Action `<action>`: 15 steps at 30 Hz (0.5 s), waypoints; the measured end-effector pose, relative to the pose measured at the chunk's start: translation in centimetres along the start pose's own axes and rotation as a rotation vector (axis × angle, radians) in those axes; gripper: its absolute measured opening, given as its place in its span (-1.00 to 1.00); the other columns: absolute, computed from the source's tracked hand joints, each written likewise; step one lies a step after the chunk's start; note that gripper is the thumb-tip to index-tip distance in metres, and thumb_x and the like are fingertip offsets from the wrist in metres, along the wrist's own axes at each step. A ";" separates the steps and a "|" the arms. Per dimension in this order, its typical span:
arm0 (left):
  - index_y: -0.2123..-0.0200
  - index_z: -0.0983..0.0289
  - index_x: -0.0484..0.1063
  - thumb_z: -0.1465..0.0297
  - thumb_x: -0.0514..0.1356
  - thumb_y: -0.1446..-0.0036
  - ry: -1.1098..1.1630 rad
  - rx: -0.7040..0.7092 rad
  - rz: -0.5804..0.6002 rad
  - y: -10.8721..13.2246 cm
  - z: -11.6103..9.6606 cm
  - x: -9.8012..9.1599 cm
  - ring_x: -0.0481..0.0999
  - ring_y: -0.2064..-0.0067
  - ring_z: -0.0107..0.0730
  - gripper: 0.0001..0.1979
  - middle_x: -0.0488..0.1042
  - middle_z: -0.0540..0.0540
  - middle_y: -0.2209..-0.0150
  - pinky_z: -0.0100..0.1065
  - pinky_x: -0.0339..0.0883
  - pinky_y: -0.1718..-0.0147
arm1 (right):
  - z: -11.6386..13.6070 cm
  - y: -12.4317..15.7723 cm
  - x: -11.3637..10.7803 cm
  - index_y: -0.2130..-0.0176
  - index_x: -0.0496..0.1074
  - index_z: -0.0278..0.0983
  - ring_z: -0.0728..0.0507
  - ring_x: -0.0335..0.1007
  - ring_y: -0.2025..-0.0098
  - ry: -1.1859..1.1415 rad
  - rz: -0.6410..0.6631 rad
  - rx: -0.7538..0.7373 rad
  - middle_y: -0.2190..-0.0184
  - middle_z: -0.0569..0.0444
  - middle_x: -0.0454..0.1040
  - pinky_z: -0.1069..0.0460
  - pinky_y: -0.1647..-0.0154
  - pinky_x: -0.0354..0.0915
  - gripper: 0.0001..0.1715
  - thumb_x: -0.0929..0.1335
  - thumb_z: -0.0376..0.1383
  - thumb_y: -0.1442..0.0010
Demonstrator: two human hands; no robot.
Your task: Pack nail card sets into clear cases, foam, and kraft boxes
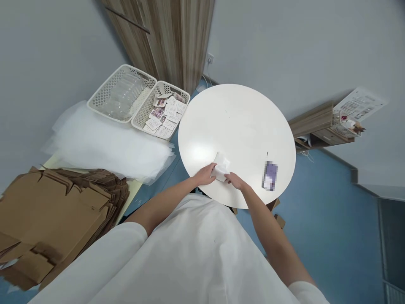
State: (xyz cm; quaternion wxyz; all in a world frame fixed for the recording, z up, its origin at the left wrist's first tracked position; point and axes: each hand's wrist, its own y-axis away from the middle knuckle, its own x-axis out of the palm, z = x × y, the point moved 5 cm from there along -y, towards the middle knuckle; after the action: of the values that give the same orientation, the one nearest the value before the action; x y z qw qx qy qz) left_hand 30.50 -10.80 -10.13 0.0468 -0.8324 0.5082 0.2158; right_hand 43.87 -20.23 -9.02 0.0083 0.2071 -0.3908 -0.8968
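Observation:
A small white wrapped packet (220, 167) lies near the front edge of the round white table (237, 122), between my two hands. My left hand (206, 174) grips its left side, thumb and fingers closed on it. On the packet's lower right side, my right hand (233, 180) pinches the edge with its fingers. What is inside the white wrapping cannot be made out. To the right on the tabletop lies a blurred purple and white object (270, 176), with a small dark mark above it.
At the left are a basket of clear plastic containers (109, 110), a basket of printed packets (186, 99), translucent white sheets (104, 139) and stacked flat cardboard (53, 211). A wooden shelf unit (316, 122) stands at the right wall.

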 end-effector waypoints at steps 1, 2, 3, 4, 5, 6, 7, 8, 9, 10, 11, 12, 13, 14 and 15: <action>-0.02 0.23 0.12 0.37 0.09 -0.01 0.049 -0.038 -0.017 -0.2 0.2 0.1 0.42 0.15 -0.24 -0.54 0.36 0.15 0.10 -0.27 0.28 0.24 | -0.2 -0.4 -0.1 0.23 0.37 -0.35 -0.11 0.34 0.30 -0.058 0.002 0.026 0.28 -0.05 0.44 0.03 0.30 0.24 -0.54 0.10 -0.09 -0.15; -0.01 0.24 0.11 0.37 0.07 -0.04 0.092 -0.072 -0.032 -0.4 0.4 0.1 0.42 0.16 -0.27 -0.57 0.33 0.16 0.07 -0.29 0.29 0.25 | -0.4 -0.8 -0.1 0.27 0.37 -0.36 -0.09 0.34 0.34 -0.104 -0.001 0.044 0.33 -0.04 0.44 0.04 0.33 0.24 -0.49 0.07 -0.06 -0.16; 0.00 0.24 0.11 0.36 0.04 -0.07 0.122 -0.102 -0.045 -0.6 0.5 0.2 0.42 0.16 -0.30 -0.61 0.31 0.16 0.05 -0.30 0.30 0.26 | -0.5 -1.1 0.0 0.31 0.37 -0.36 -0.08 0.33 0.39 -0.134 -0.013 0.059 0.39 -0.03 0.43 0.04 0.35 0.24 -0.44 0.04 -0.03 -0.17; 0.01 0.25 0.12 0.36 0.02 -0.10 0.136 -0.126 -0.060 -0.7 0.6 0.2 0.41 0.15 -0.32 -0.64 0.29 0.17 0.04 -0.30 0.31 0.26 | -0.6 -1.4 0.0 0.34 0.36 -0.36 -0.08 0.32 0.42 -0.146 -0.030 0.071 0.43 -0.02 0.42 0.04 0.37 0.24 -0.40 0.01 0.00 -0.17; 0.03 0.26 0.14 0.36 0.01 -0.11 0.133 -0.149 -0.076 -0.9 0.7 0.2 0.39 0.13 -0.32 -0.66 0.28 0.17 0.05 -0.30 0.31 0.25 | -0.7 -1.7 0.0 0.38 0.36 -0.35 -0.07 0.31 0.45 -0.141 -0.051 0.085 0.48 -0.01 0.41 0.04 0.37 0.23 -0.36 -0.01 0.03 -0.17; 0.04 0.27 0.16 0.36 0.02 -0.10 0.116 -0.172 -0.094 -1.1 0.8 0.1 0.38 0.11 -0.31 -0.67 0.28 0.18 0.05 -0.30 0.31 0.23 | -0.8 -2.0 0.1 0.41 0.36 -0.34 -0.08 0.30 0.46 -0.120 -0.078 0.100 0.51 0.00 0.40 0.03 0.37 0.23 -0.33 -0.03 0.05 -0.17; 0.05 0.27 0.18 0.35 0.04 -0.09 0.089 -0.196 -0.109 -1.3 0.9 0.1 0.36 0.10 -0.29 -0.67 0.28 0.18 0.06 -0.29 0.30 0.22 | -0.8 -2.3 0.1 0.43 0.35 -0.32 -0.09 0.30 0.46 -0.090 -0.108 0.117 0.52 0.00 0.40 0.03 0.36 0.23 -0.30 -0.05 0.08 -0.16; 0.05 0.28 0.19 0.34 0.06 -0.08 0.060 -0.222 -0.118 -1.6 1.0 0.1 0.35 0.10 -0.29 -0.66 0.28 0.18 0.08 -0.28 0.30 0.21 | -0.9 -2.6 0.2 0.44 0.34 -0.31 -0.10 0.31 0.45 -0.062 -0.142 0.133 0.52 -0.01 0.40 0.02 0.34 0.22 -0.29 -0.06 0.09 -0.16; 0.05 0.28 0.20 0.33 0.07 -0.07 0.030 -0.246 -0.117 -1.8 1.1 0.1 0.35 0.12 -0.29 -0.65 0.29 0.17 0.10 -0.27 0.30 0.20 | -0.9 -2.8 0.2 0.43 0.34 -0.30 -0.11 0.31 0.43 -0.039 -0.179 0.150 0.50 -0.02 0.41 0.01 0.33 0.22 -0.28 -0.06 0.10 -0.15; 0.05 0.28 0.21 0.32 0.09 -0.06 0.000 -0.267 -0.110 -2.1 1.2 0.1 0.36 0.15 -0.29 -0.64 0.30 0.16 0.12 -0.26 0.29 0.20 | -1.0 -3.0 0.2 0.40 0.34 -0.30 -0.13 0.32 0.41 -0.024 -0.219 0.168 0.47 -0.04 0.42 0.00 0.32 0.22 -0.29 -0.06 0.11 -0.15; 0.06 0.28 0.23 0.31 0.09 -0.06 -0.032 -0.285 -0.098 -2.3 1.2 0.1 0.36 0.18 -0.30 -0.64 0.31 0.15 0.14 -0.26 0.29 0.21 | -1.0 -3.1 0.3 0.36 0.33 -0.30 -0.15 0.33 0.38 -0.019 -0.261 0.185 0.43 -0.06 0.43 -0.01 0.32 0.22 -0.30 -0.06 0.10 -0.15; 0.07 0.28 0.24 0.30 0.09 -0.06 -0.063 -0.303 -0.088 -2.6 1.2 0.1 0.36 0.19 -0.30 -0.65 0.32 0.14 0.16 -0.26 0.28 0.21 | -1.1 -3.1 0.3 0.30 0.32 -0.30 -0.17 0.34 0.36 -0.020 -0.302 0.198 0.39 -0.08 0.43 -0.02 0.31 0.22 -0.33 -0.05 0.10 -0.16; 0.09 0.28 0.26 0.30 0.09 -0.05 -0.091 -0.322 -0.084 -2.8 1.3 0.1 0.36 0.20 -0.30 -0.66 0.33 0.13 0.18 -0.27 0.28 0.22 | -1.1 -3.0 0.4 0.22 0.30 -0.30 -0.18 0.34 0.34 -0.025 -0.341 0.205 0.37 -0.08 0.42 -0.03 0.30 0.22 -0.35 -0.03 0.09 -0.16; 0.10 0.28 0.27 0.30 0.09 -0.05 -0.114 -0.342 -0.085 -3.0 1.3 0.1 0.36 0.21 -0.30 -0.67 0.34 0.13 0.19 -0.28 0.28 0.24 | -1.1 -2.8 0.5 0.12 0.25 -0.30 -0.19 0.34 0.31 -0.033 -0.377 0.198 0.35 -0.08 0.42 -0.04 0.29 0.22 -0.38 0.00 0.07 -0.17; 0.11 0.27 0.27 0.30 0.10 -0.05 -0.132 -0.364 -0.088 -3.1 1.3 0.1 0.36 0.21 -0.30 -0.68 0.34 0.13 0.20 -0.29 0.28 0.25 | -1.1 -2.4 0.7 0.02 0.18 -0.31 -0.19 0.34 0.28 -0.041 -0.416 0.176 0.31 -0.07 0.40 -0.04 0.27 0.22 -0.40 0.03 0.04 -0.17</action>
State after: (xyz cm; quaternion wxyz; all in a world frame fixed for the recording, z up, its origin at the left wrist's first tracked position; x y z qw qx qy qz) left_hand 32.83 -9.02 -11.78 -0.0618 -0.8328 0.4196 0.3559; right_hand 44.00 -19.47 -11.59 -0.2029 0.2649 -0.4164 -0.8458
